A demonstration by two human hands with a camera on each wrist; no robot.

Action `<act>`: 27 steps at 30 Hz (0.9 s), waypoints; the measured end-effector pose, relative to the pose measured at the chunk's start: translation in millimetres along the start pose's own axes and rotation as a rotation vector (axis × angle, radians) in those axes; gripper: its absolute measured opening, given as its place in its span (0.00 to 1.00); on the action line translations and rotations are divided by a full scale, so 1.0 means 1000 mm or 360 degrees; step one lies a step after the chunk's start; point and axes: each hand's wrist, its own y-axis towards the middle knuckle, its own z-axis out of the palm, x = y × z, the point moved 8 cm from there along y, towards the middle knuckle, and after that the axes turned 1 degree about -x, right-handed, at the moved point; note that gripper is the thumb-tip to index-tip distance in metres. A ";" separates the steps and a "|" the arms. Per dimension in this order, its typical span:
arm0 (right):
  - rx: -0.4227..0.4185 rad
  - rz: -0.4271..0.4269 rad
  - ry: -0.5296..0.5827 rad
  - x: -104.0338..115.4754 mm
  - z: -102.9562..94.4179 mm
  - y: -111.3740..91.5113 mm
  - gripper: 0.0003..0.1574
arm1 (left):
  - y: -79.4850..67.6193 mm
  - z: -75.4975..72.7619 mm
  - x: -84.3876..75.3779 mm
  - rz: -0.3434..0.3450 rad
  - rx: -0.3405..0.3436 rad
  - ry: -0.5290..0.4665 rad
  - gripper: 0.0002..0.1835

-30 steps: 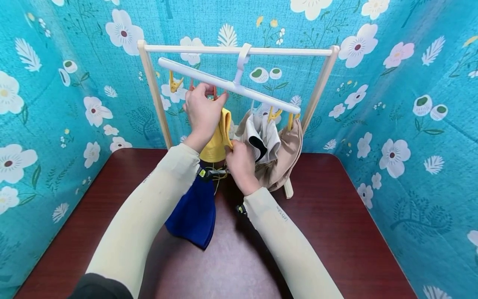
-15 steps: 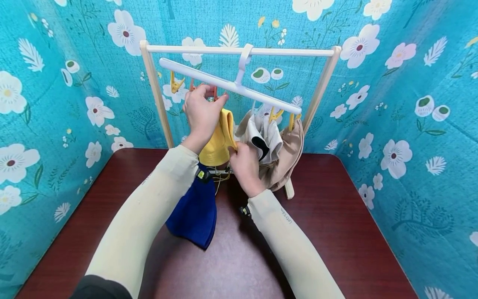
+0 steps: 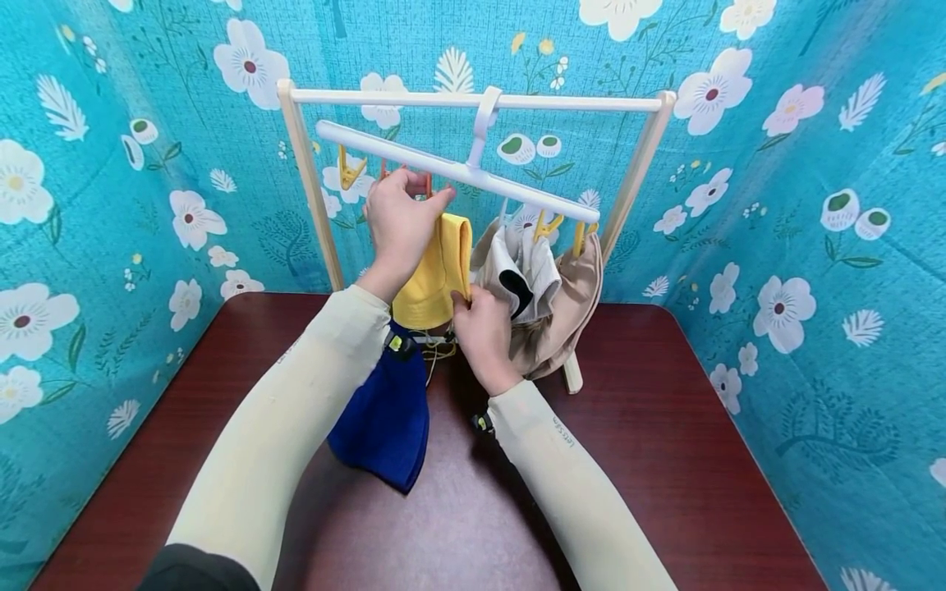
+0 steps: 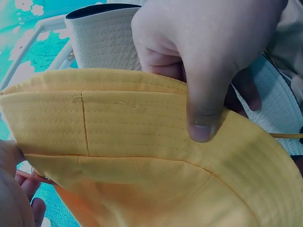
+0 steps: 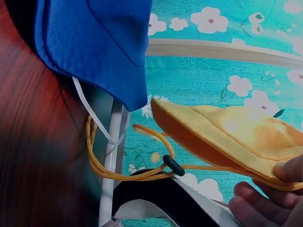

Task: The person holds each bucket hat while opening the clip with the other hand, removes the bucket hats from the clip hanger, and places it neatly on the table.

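Observation:
A yellow bucket hat [image 3: 432, 275] hangs below the tilted white clip hanger [image 3: 458, 171]. My left hand [image 3: 402, 217] is up at the red clothespin [image 4: 35, 177] by the hat's edge, seemingly pinching it; the fingertips are partly hidden. My right hand [image 3: 484, 332] pinches the hat's brim, thumb on one face and fingers behind, as the left wrist view shows. From the hat hangs a yellow cord with a black toggle [image 5: 173, 165]. A white hat [image 3: 521, 275] and a beige hat [image 3: 569, 304] hang from clips at the right.
A wooden rack [image 3: 628, 189] carries the hanger on its top bar. A blue hat [image 3: 388, 427] with a white cord is low on the left, partly behind my left forearm. A yellow clothespin [image 3: 350, 170] hangs at the hanger's left end. Beneath is a dark red table [image 3: 650, 460].
My right hand has shifted slightly right, drawing the yellow brim with it, so more of the hat shows. The hanger's left end has dipped a little and its right end has risen.

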 end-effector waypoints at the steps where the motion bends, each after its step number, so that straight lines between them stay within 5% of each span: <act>1: -0.0009 0.0001 0.0002 0.000 -0.001 -0.001 0.17 | 0.000 0.000 0.000 -0.0007 0.0006 -0.0005 0.19; 14: -0.0023 0.0009 -0.0020 -0.004 -0.002 -0.005 0.20 | 0.001 0.002 0.001 -0.0014 0.0045 -0.0035 0.19; 27: -0.0069 -0.0056 -0.0064 -0.004 -0.005 -0.006 0.22 | -0.001 0.006 -0.001 0.0112 -0.0024 0.0052 0.19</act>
